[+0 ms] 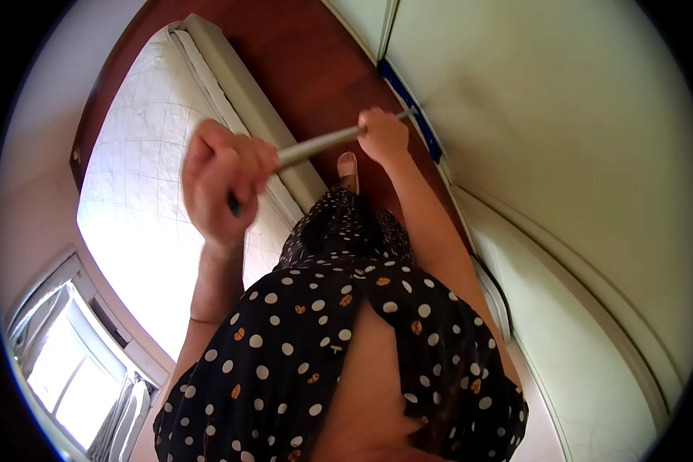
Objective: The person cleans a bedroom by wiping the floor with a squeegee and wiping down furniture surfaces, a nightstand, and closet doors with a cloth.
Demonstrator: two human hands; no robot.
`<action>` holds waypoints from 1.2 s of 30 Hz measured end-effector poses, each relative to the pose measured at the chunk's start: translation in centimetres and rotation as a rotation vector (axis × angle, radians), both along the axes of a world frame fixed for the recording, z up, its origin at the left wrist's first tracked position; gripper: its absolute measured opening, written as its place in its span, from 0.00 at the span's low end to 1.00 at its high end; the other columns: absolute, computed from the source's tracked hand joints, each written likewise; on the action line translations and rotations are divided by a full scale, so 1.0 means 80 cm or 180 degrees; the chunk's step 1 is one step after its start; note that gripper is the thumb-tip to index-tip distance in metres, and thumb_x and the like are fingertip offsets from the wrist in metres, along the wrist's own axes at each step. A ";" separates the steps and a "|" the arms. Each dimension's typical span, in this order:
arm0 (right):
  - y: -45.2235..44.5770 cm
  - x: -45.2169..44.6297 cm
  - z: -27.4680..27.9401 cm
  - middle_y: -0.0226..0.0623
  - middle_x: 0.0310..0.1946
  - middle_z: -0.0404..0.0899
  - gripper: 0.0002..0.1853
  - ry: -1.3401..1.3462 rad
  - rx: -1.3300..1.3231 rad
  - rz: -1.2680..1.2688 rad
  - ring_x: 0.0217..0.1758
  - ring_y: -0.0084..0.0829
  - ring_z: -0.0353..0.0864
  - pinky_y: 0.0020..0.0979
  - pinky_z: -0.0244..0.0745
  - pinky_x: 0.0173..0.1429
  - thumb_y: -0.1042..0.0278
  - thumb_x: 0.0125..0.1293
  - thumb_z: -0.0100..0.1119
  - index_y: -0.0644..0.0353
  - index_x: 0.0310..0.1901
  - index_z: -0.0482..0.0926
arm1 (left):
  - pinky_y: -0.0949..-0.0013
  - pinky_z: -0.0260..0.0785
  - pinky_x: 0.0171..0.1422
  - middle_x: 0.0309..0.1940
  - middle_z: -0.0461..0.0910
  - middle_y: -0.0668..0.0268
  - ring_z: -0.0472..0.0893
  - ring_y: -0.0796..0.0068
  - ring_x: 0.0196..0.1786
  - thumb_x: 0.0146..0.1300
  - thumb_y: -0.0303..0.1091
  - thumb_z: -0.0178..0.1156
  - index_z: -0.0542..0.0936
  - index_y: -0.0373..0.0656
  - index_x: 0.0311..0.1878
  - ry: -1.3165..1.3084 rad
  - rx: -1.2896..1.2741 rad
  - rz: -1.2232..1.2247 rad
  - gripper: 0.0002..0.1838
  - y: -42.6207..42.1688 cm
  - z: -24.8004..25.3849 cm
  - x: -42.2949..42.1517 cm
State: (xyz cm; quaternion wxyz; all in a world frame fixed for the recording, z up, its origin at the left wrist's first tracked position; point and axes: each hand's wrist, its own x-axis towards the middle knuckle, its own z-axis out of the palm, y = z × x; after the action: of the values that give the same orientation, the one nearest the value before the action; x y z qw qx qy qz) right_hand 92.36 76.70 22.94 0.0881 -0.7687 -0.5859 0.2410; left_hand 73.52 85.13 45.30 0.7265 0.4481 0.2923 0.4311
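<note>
A long pale pole [319, 146] runs between my two hands and slants down toward the floor. Near its upper end my left hand [227, 177] is wrapped round it, with a dark tip showing below the fingers. Farther along, my right hand [383, 135] grips the same pole. Beyond that hand, the thin far end reaches a blue flat mop head [416, 110], which lies on the floor against the foot of the pale panels.
A bed with a white quilted mattress [146, 146] and a beige frame [242, 81] stands at the left. Reddish-brown floor [308, 54] runs between it and the pale doors [547, 123] on the right. My foot [348, 165] is on the floor. A curtained window [77, 369] is lower left.
</note>
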 end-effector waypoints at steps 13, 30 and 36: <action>0.000 0.011 -0.034 0.34 0.31 0.75 0.05 0.0065 0.0101 0.0148 0.35 0.42 0.77 0.42 0.74 0.36 0.65 0.50 0.57 0.54 0.28 0.78 | 0.70 0.60 0.31 0.13 0.57 0.72 0.59 0.78 0.18 0.59 0.25 0.38 0.60 0.42 0.25 0.0236 0.0020 0.0502 0.07 0.004 -0.021 0.015; -0.004 0.132 0.015 0.34 0.29 0.74 0.04 0.0440 0.0475 0.0239 0.30 0.38 0.78 0.38 0.74 0.33 0.65 0.50 0.58 0.54 0.26 0.77 | 0.66 0.56 0.34 0.12 0.61 0.74 0.61 0.78 0.17 0.57 0.31 0.45 0.60 0.48 0.29 0.0177 0.0524 0.0084 0.05 -0.034 0.050 0.160; -0.007 0.149 0.012 0.34 0.29 0.73 0.06 0.0272 0.0307 0.0079 0.30 0.39 0.78 0.38 0.74 0.32 0.66 0.47 0.60 0.54 0.27 0.76 | 0.66 0.59 0.32 0.11 0.62 0.73 0.62 0.78 0.15 0.56 0.33 0.45 0.61 0.47 0.28 0.0018 0.0479 -0.0162 0.05 -0.011 0.036 0.160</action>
State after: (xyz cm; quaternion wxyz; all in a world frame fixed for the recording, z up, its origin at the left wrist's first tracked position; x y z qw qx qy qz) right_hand 104.26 76.15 23.89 0.1469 -0.7452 -0.6021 0.2461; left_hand 86.29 84.27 48.20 0.7007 0.5099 0.2497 0.4321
